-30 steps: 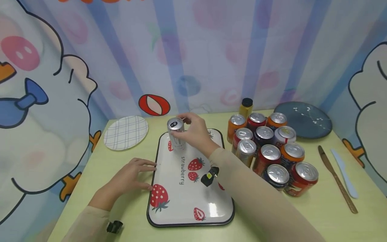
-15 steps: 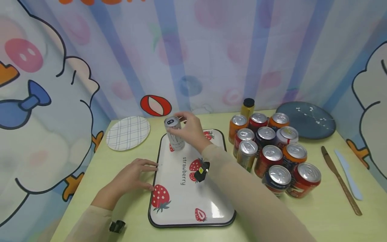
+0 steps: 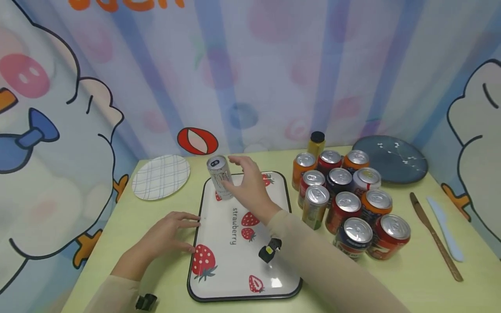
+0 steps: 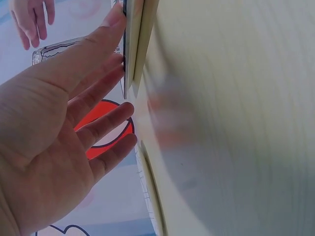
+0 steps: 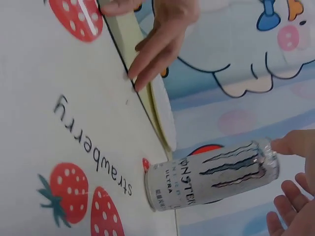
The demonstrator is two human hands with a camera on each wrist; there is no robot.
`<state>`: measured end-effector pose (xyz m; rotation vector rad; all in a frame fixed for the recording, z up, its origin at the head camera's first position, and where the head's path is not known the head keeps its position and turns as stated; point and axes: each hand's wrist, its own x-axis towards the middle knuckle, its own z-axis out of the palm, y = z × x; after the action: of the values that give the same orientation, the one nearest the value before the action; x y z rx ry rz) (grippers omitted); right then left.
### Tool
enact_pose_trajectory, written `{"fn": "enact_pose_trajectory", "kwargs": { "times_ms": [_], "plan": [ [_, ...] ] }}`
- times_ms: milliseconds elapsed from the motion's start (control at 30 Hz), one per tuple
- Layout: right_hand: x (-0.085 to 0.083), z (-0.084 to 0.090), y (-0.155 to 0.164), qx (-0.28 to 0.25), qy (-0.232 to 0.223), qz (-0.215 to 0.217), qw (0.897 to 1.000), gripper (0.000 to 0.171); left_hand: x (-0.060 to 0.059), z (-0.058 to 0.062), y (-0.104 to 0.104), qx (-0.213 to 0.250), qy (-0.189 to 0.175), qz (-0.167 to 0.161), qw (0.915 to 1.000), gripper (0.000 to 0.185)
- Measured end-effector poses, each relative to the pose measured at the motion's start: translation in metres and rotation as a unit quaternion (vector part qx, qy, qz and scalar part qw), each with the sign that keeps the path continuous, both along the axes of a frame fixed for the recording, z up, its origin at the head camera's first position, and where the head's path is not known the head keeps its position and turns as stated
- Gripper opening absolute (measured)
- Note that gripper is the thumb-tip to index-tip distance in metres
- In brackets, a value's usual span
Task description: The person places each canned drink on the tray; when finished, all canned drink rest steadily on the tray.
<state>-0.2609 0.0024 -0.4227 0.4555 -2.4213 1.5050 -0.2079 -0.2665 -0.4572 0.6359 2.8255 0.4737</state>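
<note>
Head view, lower left of the frame: the left hand [image 3: 162, 237] lies flat on the desk [image 3: 411, 278], straight fingers touching the left rim of the strawberry tray [image 3: 238, 296]. Farther up, the white can [image 3: 219, 177] stands slightly tilted at the tray's far left corner. The right hand [image 3: 248, 184] is beside it, fingers spread and loosening; in the right wrist view one fingertip touches its top. Setting-down looks nearly done; next, letting go cleanly without tipping it. A cluster of cans [image 3: 344, 195] waits at mid right.
</note>
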Motion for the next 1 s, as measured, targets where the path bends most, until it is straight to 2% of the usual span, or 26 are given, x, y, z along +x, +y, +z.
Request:
{"fn": "enact_pose_trajectory", "kwargs": {
  "times_ms": [167,300,467,633,700,1000],
  "plan": [
    [0.028,0.01,0.016,0.059,0.017,-0.009,0.998,0.056,0.001,-0.004,-0.002,0.015,0.003,-0.001,0.9999,0.068],
    [0.049,0.014,0.038,0.136,0.033,-0.027,0.99,0.051,0.001,-0.009,0.001,0.025,-0.011,0.001,0.9996,0.068],
    [0.073,0.016,0.065,0.197,0.041,-0.007,0.98,0.044,0.004,-0.013,0.004,0.022,-0.019,0.016,0.9994,0.069],
    [0.093,0.017,0.096,0.222,0.045,0.024,0.974,0.045,0.006,-0.013,0.003,0.021,-0.014,0.013,0.9996,0.069],
    [0.098,0.018,0.11,0.228,0.061,0.041,0.971,0.045,0.006,-0.012,0.003,0.022,-0.013,0.009,0.9996,0.07],
    [0.112,0.026,0.164,0.225,0.124,0.09,0.962,0.045,0.006,-0.003,-0.001,0.013,-0.009,0.015,0.9998,0.071]
  ]
}}
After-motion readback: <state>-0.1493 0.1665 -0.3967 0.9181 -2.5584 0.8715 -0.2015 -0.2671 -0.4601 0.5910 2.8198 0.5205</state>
